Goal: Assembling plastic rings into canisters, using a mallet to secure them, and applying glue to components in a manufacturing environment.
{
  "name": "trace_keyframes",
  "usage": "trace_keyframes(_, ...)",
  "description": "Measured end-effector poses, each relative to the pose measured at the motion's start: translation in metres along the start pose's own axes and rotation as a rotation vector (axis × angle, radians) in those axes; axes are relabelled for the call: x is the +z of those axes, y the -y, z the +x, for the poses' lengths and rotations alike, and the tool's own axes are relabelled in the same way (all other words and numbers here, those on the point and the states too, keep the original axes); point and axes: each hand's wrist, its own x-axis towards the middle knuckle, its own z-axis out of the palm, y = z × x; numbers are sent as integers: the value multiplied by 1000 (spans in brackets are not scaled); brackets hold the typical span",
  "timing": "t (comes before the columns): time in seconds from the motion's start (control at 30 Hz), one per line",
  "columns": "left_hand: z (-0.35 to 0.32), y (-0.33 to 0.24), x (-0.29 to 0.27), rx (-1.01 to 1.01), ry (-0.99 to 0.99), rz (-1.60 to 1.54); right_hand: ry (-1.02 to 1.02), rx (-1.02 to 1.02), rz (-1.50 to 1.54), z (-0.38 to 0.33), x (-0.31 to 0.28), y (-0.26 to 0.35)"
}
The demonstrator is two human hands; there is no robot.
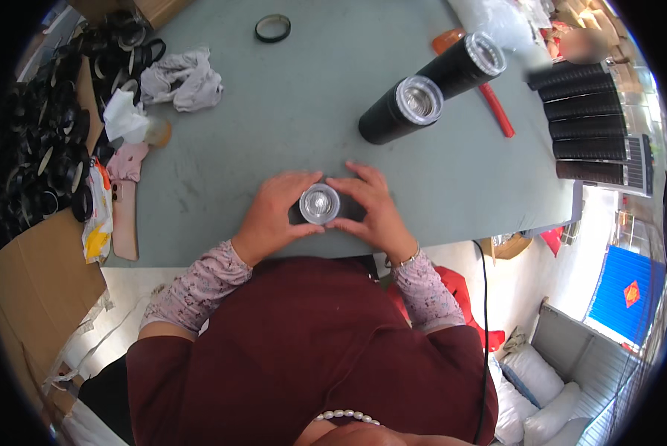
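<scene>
From here, the left hand (275,207) and right hand (372,202) hide much of the clear-topped cup (320,204). The near black cup (387,121) covers the bottom of the far black cup (451,70), which hides part of a red stick (498,113). The see-through bag (497,21) runs out of view.

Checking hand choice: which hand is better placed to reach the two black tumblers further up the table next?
Probably the right hand: it sits nearer the front tumbler and rear tumbler, both ahead and rightward. The left hand is across the clear-lidded cup, farther away.
</scene>
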Motion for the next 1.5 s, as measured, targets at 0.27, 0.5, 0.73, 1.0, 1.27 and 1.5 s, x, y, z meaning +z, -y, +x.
trace_keyframes(0.27,-8,4,10,8,-47,77,-36,-117,141,15,-13,29)
trace_keyframes(0.5,18,8,-9,-34,-127,-13,-776,-36,-255,67,-111,39)
trace_keyframes(0.73,155,87,-53,-69,-618,446,-544,72,-338,74,-117,30)
trace_keyframes(1.0,225,172,-70,-203,-710,637,-549,-199,-120,8,-28,36)
trace_keyframes(1.27,84,4,-52,24,-196,-171,-387,111,260,-2,-6,21)
trace_keyframes(1.5,3,-32,-26,0,-50,-97,-68,-69,115,6,9,15)
